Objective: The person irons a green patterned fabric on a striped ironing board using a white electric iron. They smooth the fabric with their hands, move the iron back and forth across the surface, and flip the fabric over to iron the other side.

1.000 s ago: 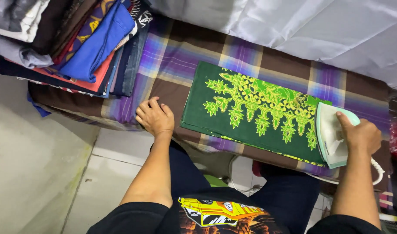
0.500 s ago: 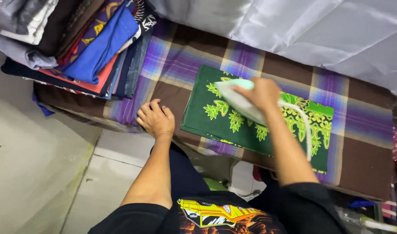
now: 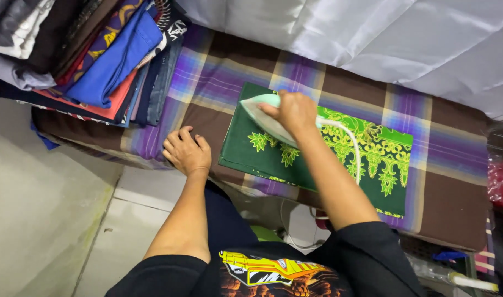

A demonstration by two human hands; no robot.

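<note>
Right hand (image 3: 296, 111) grips a pale green iron (image 3: 265, 113) at the left end of the green cloth (image 3: 317, 159), whose length stretches rightward; left hand (image 3: 186, 152) rests loosely curled beside it.

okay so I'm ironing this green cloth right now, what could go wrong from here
The iron sits at the near-left end of the green patterned cloth, so it could run off onto the plaid cover. Its white cord trails across the cloth beside your right hand and forearm and might snag. Your left hand rests close by, within the iron's likely path.
</note>
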